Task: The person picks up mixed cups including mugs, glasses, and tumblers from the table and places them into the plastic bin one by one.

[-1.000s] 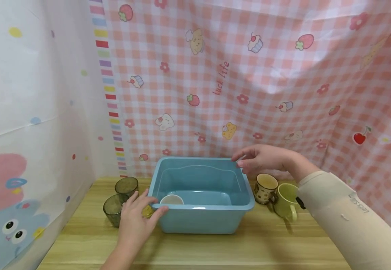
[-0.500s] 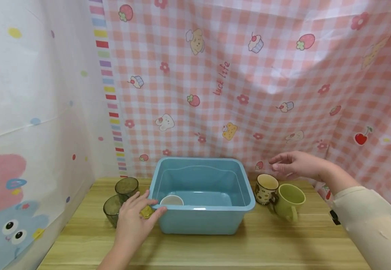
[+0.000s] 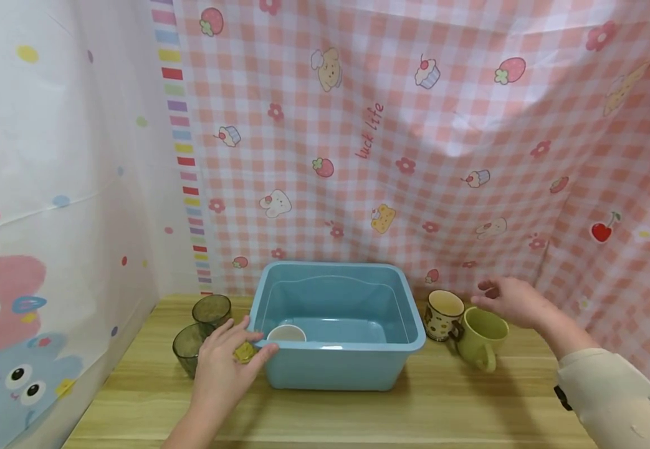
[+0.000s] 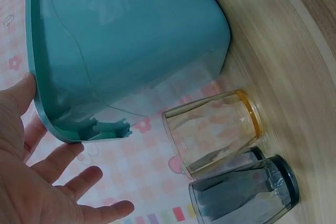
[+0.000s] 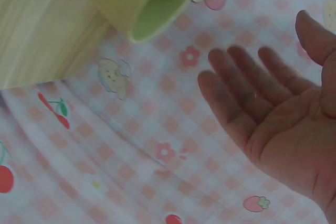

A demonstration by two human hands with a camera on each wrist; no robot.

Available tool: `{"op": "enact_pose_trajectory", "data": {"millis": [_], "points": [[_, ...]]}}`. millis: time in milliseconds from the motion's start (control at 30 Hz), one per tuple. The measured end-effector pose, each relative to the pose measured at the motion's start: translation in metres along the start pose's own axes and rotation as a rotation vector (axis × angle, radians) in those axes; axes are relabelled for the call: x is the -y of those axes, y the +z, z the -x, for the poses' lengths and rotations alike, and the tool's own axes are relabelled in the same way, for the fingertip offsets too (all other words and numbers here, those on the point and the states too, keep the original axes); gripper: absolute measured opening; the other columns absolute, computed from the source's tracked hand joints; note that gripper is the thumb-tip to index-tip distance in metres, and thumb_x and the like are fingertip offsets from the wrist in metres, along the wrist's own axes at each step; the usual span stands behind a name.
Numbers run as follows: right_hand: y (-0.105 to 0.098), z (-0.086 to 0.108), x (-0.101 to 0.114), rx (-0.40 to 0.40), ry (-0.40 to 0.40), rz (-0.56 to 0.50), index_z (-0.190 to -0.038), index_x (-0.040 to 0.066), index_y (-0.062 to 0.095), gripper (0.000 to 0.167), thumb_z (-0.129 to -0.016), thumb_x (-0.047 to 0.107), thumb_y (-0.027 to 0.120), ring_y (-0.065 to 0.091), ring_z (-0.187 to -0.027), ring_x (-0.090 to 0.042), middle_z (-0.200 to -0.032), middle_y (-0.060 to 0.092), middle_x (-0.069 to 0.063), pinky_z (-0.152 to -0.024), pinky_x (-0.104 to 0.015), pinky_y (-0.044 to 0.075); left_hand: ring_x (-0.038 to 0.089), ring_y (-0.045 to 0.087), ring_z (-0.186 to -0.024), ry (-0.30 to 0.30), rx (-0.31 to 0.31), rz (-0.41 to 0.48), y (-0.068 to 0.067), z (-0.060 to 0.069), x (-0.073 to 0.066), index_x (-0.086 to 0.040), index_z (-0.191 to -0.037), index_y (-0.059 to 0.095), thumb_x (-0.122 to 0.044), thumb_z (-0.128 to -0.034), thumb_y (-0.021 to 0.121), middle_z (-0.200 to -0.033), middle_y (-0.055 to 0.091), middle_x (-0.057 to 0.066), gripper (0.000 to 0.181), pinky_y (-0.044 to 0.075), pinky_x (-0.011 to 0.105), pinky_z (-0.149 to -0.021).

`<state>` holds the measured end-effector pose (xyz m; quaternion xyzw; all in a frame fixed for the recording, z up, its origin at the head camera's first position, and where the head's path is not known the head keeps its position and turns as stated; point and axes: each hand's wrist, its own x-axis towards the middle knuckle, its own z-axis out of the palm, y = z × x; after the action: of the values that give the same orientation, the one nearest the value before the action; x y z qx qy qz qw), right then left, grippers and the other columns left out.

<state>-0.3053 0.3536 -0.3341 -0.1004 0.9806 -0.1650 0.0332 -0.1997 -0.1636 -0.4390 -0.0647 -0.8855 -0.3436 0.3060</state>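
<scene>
A light blue plastic basin [image 3: 336, 368] stands in the middle of the table, with a white cup [image 3: 286, 334] inside at its near left corner. My left hand [image 3: 220, 368] touches the basin's left front rim with thumb and fingertips, the other fingers spread. Over at the right, my right hand [image 3: 512, 302] hovers empty above and behind the green mug [image 3: 478, 346], fingers loosely extended in the right wrist view. Left of the green mug stands a brown-patterned mug [image 3: 441, 318]. An amber glass [image 4: 212, 129] stands beside the basin, partly hidden by my left hand in the head view.
Two dark tinted glasses, a rear one [image 3: 211, 310] and a front one [image 3: 186, 349], stand left of the basin. A pink checked cloth [image 3: 358, 125] hangs behind the wooden table [image 3: 347, 418]. A white printed sheet [image 3: 78, 187] hangs at the left.
My right hand has moved away from the basin's right rear rim, rightward past the patterned mug, then lower towards the green mug. My left hand has stayed at the rim.
</scene>
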Motion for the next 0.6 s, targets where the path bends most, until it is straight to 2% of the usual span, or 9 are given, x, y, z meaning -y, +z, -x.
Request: {"op": "enact_pose_trajectory", "data": {"millis": [233, 400, 500, 600], "points": [[0.015, 0.010, -0.012, -0.062, 0.099, 0.027, -0.150, -0.017, 0.044, 0.090, -0.104, 0.058, 0.062, 0.057, -0.126, -0.064, -0.143, 0.054, -0.045, -0.099, -0.073, 0.051, 0.048, 0.061, -0.138, -0.012, 0.012, -0.001, -0.001, 0.000, -0.001, -0.015, -0.099, 0.082, -0.037, -0.0802, 0.095, -0.137, 0.074, 0.016, 0.031, 0.036, 0.083, -0.111], [0.026, 0.016, -0.021, -0.048, 0.205, -0.020, -0.155, -0.022, 0.028, 0.106, -0.104, 0.067, 0.055, 0.051, -0.130, -0.067, -0.149, 0.044, -0.049, -0.100, -0.073, 0.051, 0.048, 0.061, -0.137, -0.008, 0.008, -0.004, -0.002, 0.000, -0.003, -0.015, -0.100, 0.083, -0.036, -0.0805, 0.094, -0.138, 0.073, 0.016, 0.031, 0.037, 0.084, -0.110], [0.035, 0.017, -0.027, -0.035, 0.234, -0.070, -0.155, -0.025, 0.020, 0.109, -0.105, 0.066, 0.053, 0.050, -0.131, -0.067, -0.149, 0.041, -0.052, -0.101, -0.072, 0.051, 0.048, 0.061, -0.137, -0.008, 0.004, -0.003, -0.002, 0.000, -0.004, -0.014, -0.100, 0.083, -0.036, -0.0803, 0.095, -0.137, 0.073, 0.016, 0.031, 0.037, 0.084, -0.110], [0.044, 0.019, -0.033, -0.016, 0.241, -0.109, -0.154, -0.027, 0.018, 0.111, -0.105, 0.066, 0.054, 0.047, -0.132, -0.069, -0.148, 0.038, -0.054, -0.102, -0.073, 0.050, 0.049, 0.062, -0.136, -0.005, 0.001, -0.001, -0.002, 0.000, -0.004, -0.014, -0.099, 0.083, -0.035, -0.0801, 0.095, -0.137, 0.074, 0.017, 0.031, 0.037, 0.085, -0.109]]}}
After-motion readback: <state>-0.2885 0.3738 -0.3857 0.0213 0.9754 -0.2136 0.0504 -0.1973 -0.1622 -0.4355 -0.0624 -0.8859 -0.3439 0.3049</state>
